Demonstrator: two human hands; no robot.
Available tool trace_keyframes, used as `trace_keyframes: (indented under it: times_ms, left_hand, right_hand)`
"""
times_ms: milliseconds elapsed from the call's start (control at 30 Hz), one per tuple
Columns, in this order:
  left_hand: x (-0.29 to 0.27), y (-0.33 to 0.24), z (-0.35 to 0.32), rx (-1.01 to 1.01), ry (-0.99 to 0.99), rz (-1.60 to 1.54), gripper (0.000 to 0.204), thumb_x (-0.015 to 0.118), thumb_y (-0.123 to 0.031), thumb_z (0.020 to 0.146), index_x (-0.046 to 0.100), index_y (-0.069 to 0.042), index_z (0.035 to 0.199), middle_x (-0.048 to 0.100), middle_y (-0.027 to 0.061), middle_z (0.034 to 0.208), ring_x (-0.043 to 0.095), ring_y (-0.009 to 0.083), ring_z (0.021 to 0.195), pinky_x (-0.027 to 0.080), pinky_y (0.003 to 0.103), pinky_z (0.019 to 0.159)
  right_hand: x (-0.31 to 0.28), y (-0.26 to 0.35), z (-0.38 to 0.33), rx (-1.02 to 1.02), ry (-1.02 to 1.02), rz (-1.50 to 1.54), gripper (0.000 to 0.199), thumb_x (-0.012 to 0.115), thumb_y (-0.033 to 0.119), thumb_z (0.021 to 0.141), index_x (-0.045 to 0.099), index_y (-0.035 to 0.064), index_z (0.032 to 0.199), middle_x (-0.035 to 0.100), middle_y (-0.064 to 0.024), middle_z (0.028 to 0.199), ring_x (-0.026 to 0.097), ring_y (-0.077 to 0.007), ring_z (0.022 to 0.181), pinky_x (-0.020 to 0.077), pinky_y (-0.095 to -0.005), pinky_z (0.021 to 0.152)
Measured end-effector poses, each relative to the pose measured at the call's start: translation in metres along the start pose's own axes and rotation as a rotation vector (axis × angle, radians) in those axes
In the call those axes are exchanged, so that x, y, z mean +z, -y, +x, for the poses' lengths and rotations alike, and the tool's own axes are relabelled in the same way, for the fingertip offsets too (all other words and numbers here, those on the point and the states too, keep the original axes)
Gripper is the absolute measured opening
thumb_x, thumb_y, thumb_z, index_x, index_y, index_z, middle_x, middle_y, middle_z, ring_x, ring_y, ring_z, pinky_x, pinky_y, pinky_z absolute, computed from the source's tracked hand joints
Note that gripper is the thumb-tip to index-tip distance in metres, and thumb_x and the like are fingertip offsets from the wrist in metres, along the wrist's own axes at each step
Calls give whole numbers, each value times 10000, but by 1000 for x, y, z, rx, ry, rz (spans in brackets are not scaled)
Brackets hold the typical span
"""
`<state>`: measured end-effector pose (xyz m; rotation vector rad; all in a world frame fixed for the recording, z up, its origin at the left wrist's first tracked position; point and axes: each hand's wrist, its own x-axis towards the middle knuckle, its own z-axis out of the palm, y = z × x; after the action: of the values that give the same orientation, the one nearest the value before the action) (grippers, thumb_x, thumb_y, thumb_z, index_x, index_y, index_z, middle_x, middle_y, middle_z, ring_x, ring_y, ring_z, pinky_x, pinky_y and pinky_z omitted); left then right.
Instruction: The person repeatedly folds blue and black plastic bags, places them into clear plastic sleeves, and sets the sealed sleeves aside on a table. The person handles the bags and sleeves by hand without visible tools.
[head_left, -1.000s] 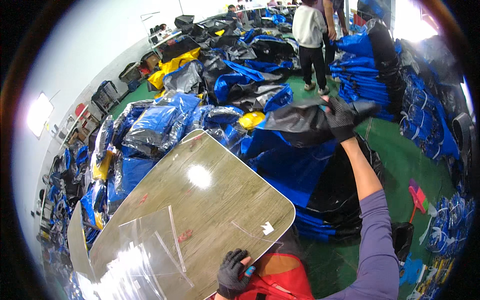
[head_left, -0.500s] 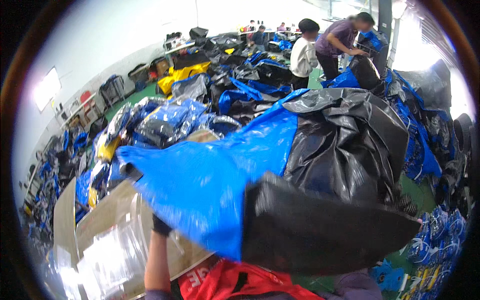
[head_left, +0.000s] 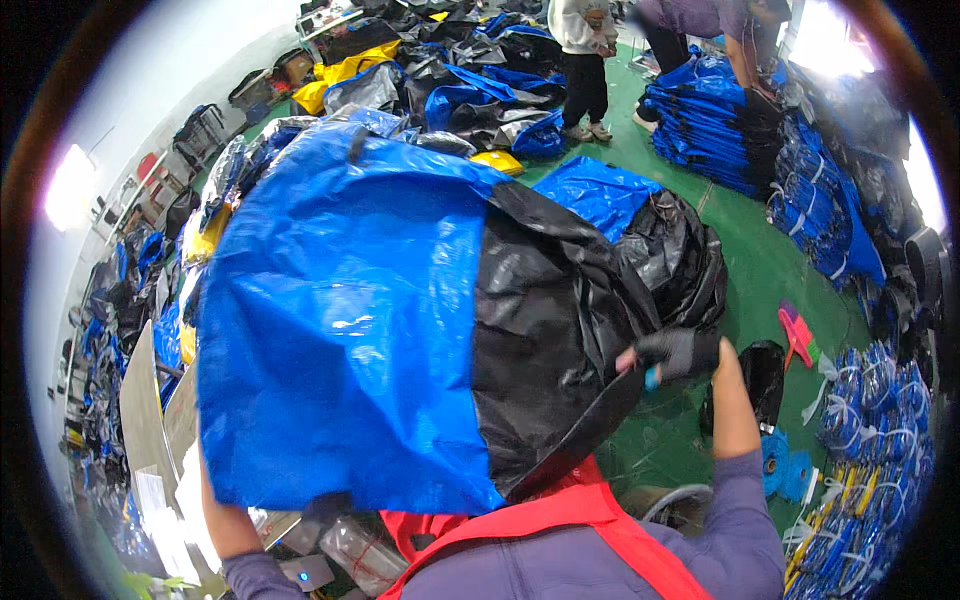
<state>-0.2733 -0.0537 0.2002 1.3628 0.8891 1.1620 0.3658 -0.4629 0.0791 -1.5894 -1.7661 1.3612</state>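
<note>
Filling most of the view, a large blue-and-black bag of slick, crinkled sheet material is held up in front of the person, its blue half to the left and its glossy black half to the right, so that its long axis runs roughly across the body. The right hand (gloved in dark fabric) is closed on the black edge at the right end, fingers curled around the fold; that end lies directly at the hand, with the rest of the bag stretching away to the left. The left hand is hidden behind the lower left corner of the blue half, only the forearm being visible below it, so its grip cannot be told. Beneath the bag, at the lower left, a pale tabletop is glimpsed. A green floor is seen beyond, with stacks of folded blue bags and, smaller, a pink brush.
</note>
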Motion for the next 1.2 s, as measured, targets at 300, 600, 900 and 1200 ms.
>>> trace_keyframes:
  times_ms: [300, 600, 900, 1200]
  left_hand:
    - [-194, 11, -113, -123, -396, 610, 481, 439, -268, 941, 425, -66, 1377, 511, 169, 1356, 511, 305, 1225, 410, 425, 1025]
    - [-305, 123, -325, -670, -638, 816, 468, 452, -174, 934, 423, -49, 1384, 522, 168, 1347, 513, 285, 1227, 411, 401, 1026]
    - [-330, 97, -284, -735, -447, 1198, 468, 466, -79, 927, 422, -32, 1391, 532, 168, 1338, 515, 266, 1228, 412, 377, 1026]
    - [62, 74, -62, 226, 547, 1174, 448, 622, -198, 863, 555, -50, 1280, 545, 209, 1305, 522, 384, 1212, 412, 420, 1024]
  right_hand:
    - [-107, 43, 257, 176, -599, -708, 383, 539, 357, 914, 647, 19, 1059, 657, -237, 993, 656, -317, 957, 504, -394, 827]
    - [-49, 49, 374, -45, -896, -604, 346, 502, 353, 908, 671, 52, 899, 664, -203, 882, 648, -346, 780, 507, -462, 695]
    - [-177, -43, 400, -15, -1081, -299, 318, 504, 305, 938, 671, 61, 821, 677, -132, 789, 651, -272, 767, 492, -376, 723]
    - [-114, 82, 275, 567, -818, -697, 698, 489, 642, 862, 509, -13, 1105, 645, -286, 963, 630, -438, 923, 492, -491, 780]
